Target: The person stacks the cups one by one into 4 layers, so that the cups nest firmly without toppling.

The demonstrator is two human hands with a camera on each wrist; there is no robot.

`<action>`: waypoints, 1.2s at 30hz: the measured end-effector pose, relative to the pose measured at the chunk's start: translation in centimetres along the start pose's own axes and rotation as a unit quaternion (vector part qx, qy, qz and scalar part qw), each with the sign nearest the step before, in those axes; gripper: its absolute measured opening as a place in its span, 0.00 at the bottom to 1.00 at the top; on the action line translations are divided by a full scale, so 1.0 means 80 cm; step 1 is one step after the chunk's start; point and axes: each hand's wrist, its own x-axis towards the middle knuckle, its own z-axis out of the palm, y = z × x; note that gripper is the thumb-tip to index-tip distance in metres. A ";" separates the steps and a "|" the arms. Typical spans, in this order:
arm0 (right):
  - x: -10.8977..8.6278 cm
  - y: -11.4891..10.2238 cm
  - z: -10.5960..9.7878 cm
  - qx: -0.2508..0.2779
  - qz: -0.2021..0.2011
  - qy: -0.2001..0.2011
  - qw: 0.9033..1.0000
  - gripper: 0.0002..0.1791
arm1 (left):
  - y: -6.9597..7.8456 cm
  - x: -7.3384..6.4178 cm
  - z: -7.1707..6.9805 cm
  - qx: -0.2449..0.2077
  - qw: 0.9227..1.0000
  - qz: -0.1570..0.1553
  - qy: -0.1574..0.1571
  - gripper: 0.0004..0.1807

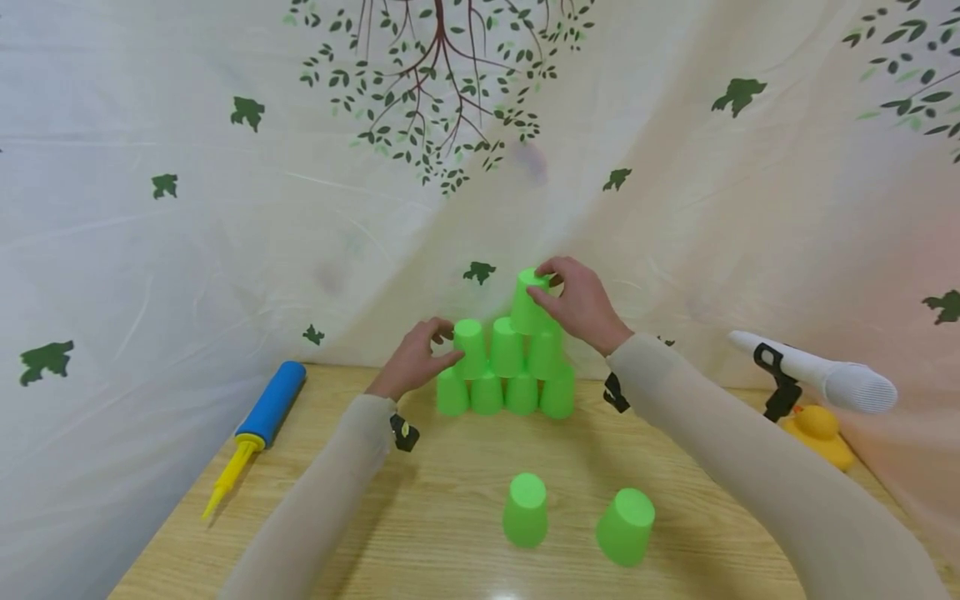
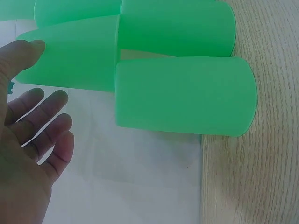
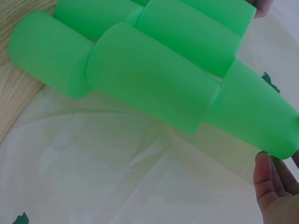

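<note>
Upside-down green cups stand stacked at the back of the table. The bottom row has several cups (image 1: 487, 395), with three cups on top of it. My right hand (image 1: 581, 304) pinches a green cup (image 3: 254, 114) near its upturned base; its rim sits at the right part of the middle row. My left hand (image 1: 415, 360) is at the leftmost middle-row cup (image 1: 470, 352). In the left wrist view the thumb (image 2: 23, 55) lies against that cup, while the other fingers (image 2: 49, 112) are loosely bent and apart from it.
Two more upside-down green cups, one (image 1: 526, 512) left of the other (image 1: 626, 527), stand at the front. A blue and yellow hand pump (image 1: 270, 408) lies left. A white microphone (image 1: 817, 373) on a black stand and a yellow rubber duck (image 1: 819, 435) are right. A printed cloth (image 1: 375, 250) hangs behind.
</note>
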 end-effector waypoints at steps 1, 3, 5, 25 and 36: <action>0.000 0.000 0.000 0.001 0.000 -0.001 1.000 0.17 | 0.000 0.000 0.000 0.002 1.000 -0.002 -0.001 0.25; 0.000 0.001 0.001 0.001 -0.001 -0.002 1.000 0.17 | 0.000 0.000 0.000 0.004 1.000 -0.003 -0.003 0.25; 0.000 0.001 0.001 0.000 0.000 -0.002 1.000 0.17 | 0.000 -0.001 0.001 0.005 1.000 -0.004 -0.005 0.26; -0.042 -0.007 -0.007 -0.019 -0.058 0.056 0.997 0.21 | -0.003 0.000 0.004 -0.006 1.000 -0.022 -0.008 0.26; -0.114 -0.023 0.007 -0.028 -0.159 -0.025 0.987 0.13 | -0.005 -0.001 0.005 -0.002 1.000 -0.018 -0.009 0.25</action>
